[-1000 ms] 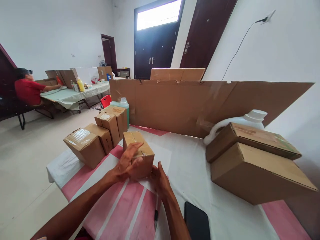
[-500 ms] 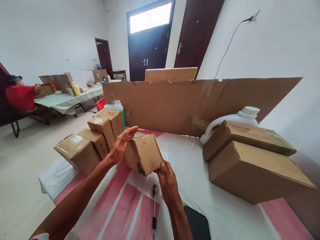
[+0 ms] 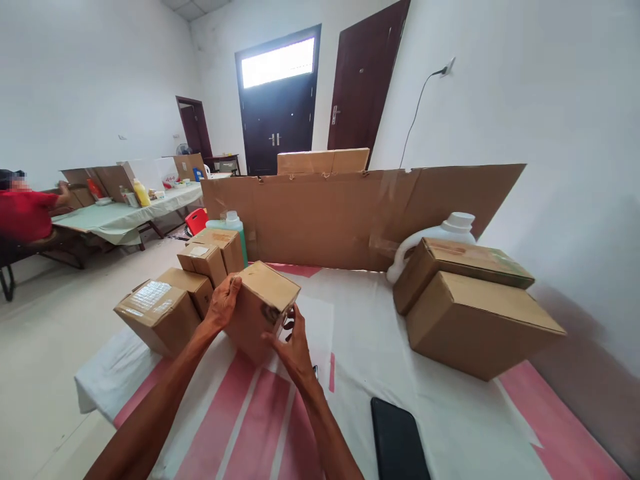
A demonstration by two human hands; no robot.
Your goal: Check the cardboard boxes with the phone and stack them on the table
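Right now I have the small cardboard box (image 3: 260, 307) caught between both hands, tipped up on one lower edge over the pink-and-white tablecloth (image 3: 360, 347) rather than sitting flat. My left hand (image 3: 223, 303) wraps the box's upper left corner, fingers curled over the top edge. My right hand (image 3: 293, 343) presses against the near right face, fingers spread beside a dark scuff or tear in the cardboard. So the box lies dead between the two palms, left hand higher and further out, right hand lower and closer to me.

Its long axis, as far as I can judge, runs from lower left up toward the far right, with the top face sloping away from me. Both hands are in contact; neither is nearer in any useful sense, though I judge the left carries more of the tilt.

Just left of the box stands a cluster of taped cartons (image 3: 157, 313), close to my left wrist. Well apart to the right sit two larger boxes (image 3: 475, 313), stacked, with a white jug (image 3: 447, 230) behind them. A black phone (image 3: 397, 440) lies near my right forearm.
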